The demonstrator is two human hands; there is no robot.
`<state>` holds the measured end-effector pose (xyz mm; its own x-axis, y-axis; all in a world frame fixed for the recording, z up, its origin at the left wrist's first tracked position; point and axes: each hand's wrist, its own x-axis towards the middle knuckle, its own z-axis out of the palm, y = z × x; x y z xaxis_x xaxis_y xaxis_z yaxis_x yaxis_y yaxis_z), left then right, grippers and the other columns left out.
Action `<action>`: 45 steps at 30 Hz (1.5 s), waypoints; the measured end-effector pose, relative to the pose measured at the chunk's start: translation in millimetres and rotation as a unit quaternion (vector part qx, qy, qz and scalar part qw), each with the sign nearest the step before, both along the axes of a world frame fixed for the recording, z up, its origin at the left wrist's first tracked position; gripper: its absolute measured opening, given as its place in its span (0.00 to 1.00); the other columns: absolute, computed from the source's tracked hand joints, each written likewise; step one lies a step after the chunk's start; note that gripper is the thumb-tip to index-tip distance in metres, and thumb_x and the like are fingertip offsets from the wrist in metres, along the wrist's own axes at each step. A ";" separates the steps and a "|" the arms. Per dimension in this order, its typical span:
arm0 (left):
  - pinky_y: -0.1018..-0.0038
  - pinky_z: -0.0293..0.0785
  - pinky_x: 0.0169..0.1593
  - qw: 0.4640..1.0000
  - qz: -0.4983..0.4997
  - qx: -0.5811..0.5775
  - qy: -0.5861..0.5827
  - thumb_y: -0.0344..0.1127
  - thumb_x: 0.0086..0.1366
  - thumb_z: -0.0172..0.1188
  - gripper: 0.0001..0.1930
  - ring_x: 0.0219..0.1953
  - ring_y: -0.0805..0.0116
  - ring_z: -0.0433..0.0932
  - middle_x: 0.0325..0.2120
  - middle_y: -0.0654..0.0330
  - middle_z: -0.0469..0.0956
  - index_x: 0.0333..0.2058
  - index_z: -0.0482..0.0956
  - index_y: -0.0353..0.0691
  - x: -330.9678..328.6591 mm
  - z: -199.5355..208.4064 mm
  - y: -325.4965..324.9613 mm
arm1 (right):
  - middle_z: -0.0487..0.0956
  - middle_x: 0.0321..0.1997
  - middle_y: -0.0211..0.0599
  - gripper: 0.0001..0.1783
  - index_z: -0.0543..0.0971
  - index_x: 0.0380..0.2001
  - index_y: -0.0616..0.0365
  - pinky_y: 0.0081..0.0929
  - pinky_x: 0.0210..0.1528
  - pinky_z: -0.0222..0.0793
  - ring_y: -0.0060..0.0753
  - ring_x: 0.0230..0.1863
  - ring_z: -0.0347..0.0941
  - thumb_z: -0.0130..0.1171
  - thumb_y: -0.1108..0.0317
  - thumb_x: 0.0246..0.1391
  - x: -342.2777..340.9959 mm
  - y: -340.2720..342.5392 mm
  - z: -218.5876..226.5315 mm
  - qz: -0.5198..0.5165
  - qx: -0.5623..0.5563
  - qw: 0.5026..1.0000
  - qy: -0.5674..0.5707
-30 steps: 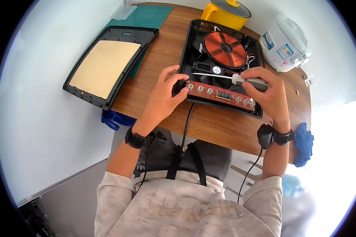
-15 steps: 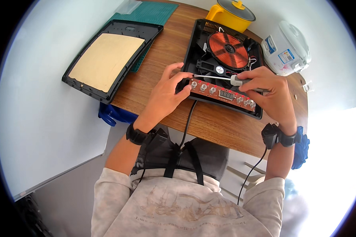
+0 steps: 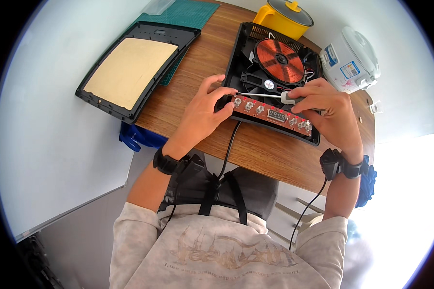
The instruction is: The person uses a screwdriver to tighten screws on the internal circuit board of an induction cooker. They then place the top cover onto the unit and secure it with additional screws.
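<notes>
My right hand (image 3: 329,103) grips a screwdriver (image 3: 288,98) by its grey handle, the metal shaft lying almost level and pointing left. Its tip reaches the index fingertip of my left hand (image 3: 202,111), where a small dark spot is too small to make out. The left hand's fingers are spread, the thumb by the left end of a red-brown control board (image 3: 261,109) with buttons and an unlit digit display. That board lies along the near edge of an opened black induction cooker base (image 3: 233,62). Inside the base sits a round copper coil (image 3: 270,54).
Left on the wooden table (image 3: 197,58) lies a black-framed panel (image 3: 130,72) with a cream sheet, partly over a green cutting mat (image 3: 190,13). Behind the base stands a yellow pot (image 3: 279,21); right, a white rice cooker (image 3: 354,55). A black cord (image 3: 231,144) hangs off the front.
Hands and screwdriver keep nearly the same pose. The whole view has shifted very slightly.
</notes>
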<state>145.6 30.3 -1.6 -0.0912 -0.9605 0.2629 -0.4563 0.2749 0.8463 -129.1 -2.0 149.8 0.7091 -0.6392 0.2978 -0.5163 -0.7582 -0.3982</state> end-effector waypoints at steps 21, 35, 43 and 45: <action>0.63 0.74 0.60 1.000 0.000 -0.019 -0.015 0.42 0.70 0.63 0.18 0.61 0.59 0.75 0.68 0.57 0.64 0.55 0.84 0.42 1.1 -3.5 -1.2 | 0.88 0.45 0.34 0.15 0.84 0.28 0.61 0.35 0.43 0.81 0.42 0.48 0.79 0.64 0.90 0.36 0.5 -0.1 -1.6 0.020 -0.022 1.000 0.010; 0.66 0.75 0.54 0.999 0.016 -0.034 -0.026 0.38 0.68 0.63 0.16 0.63 0.58 0.73 0.67 0.55 0.67 0.54 0.82 0.49 -0.4 0.9 1.1 | 0.83 0.37 0.31 0.10 0.77 0.24 0.62 0.35 0.47 0.75 0.44 0.47 0.73 0.65 0.85 0.36 45.1 -12.2 42.4 0.170 -0.118 0.964 0.166; 0.68 0.76 0.51 0.998 0.023 -0.046 -0.030 0.38 0.68 0.65 0.15 0.61 0.61 0.75 0.66 0.56 0.68 0.52 0.84 0.48 -0.1 0.3 0.7 | 0.79 0.43 0.37 0.10 0.78 0.30 0.62 0.40 0.49 0.73 0.45 0.50 0.74 0.62 0.85 0.41 59.0 -14.9 49.9 0.160 -0.115 0.963 0.185; 0.69 0.76 0.50 0.998 0.026 -0.047 -0.030 0.38 0.68 0.66 0.15 0.59 0.61 0.75 0.66 0.56 0.68 0.52 0.84 0.47 -0.9 1.2 0.7 | 0.76 0.45 0.38 0.12 0.77 0.32 0.61 0.40 0.49 0.73 0.45 0.48 0.74 0.61 0.85 0.43 58.6 -16.3 48.4 0.157 -0.079 0.970 0.171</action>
<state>144.7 31.0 -0.4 -0.0601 -0.9357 0.3476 -0.5210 0.3265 0.7887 -70.5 -18.3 198.2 0.9357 -0.3418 0.0877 -0.3319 -0.9368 -0.1102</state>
